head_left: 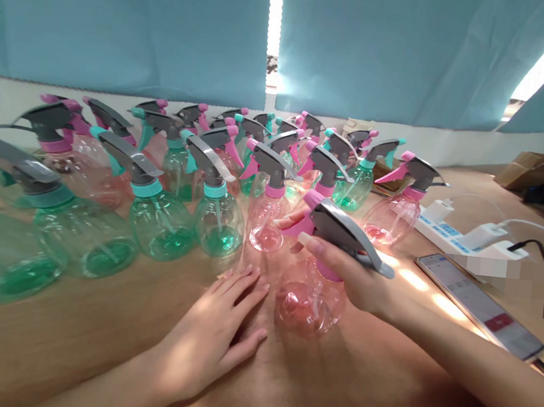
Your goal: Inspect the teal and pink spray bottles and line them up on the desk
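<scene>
My right hand [350, 263] is wrapped round the neck and trigger head of a pink spray bottle [307, 304]. Its head is grey with a pink trigger and nozzle, and the clear pink body is upright, close above or on the table. To its left, my left hand [218, 318] lies flat on the wood with fingers stretched out, holding nothing. Just beyond my hands stand a small pink spray bottle [269, 219] and a green spray bottle [218, 224] with a turquoise collar. Another green spray bottle [162, 227] is further left.
Several more pink and green spray bottles crowd the back and left of the table [105, 354]. At the right are a pink spray bottle [394, 216], a white power strip [448, 235] with chargers and cables, a phone [480, 303] and a cardboard box [538, 170]. Blue curtains [125, 26] hang behind.
</scene>
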`<state>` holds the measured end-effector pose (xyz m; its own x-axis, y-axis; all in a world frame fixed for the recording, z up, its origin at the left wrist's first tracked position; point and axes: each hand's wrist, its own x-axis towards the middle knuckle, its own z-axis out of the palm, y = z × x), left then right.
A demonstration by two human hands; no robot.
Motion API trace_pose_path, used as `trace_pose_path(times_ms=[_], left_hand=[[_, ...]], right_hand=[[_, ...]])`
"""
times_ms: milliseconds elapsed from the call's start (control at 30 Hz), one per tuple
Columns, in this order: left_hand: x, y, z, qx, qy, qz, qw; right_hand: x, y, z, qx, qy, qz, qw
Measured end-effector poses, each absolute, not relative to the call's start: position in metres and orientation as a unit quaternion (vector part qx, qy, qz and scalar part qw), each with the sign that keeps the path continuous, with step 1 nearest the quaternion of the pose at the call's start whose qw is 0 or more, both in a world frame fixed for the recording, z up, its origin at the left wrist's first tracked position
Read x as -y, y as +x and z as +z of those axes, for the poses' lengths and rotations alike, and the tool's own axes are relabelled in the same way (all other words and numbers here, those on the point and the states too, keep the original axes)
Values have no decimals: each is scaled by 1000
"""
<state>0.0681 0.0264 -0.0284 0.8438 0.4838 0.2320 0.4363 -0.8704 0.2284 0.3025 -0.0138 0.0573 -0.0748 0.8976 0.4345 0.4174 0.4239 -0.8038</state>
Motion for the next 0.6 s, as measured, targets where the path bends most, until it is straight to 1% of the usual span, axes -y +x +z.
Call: trace_pose_path(times_ms=[200, 400, 600], left_hand=[[-27, 68, -28, -237, 958, 139, 83], [-26, 68, -27, -235, 959, 139, 76], [-25, 68, -27, -233, 961, 130, 73]], right_hand=[[13, 303, 57, 689, -472, 254, 488], [14, 305, 60, 691, -497, 242, 465], [13, 304, 54, 682, -489, 236, 491]])
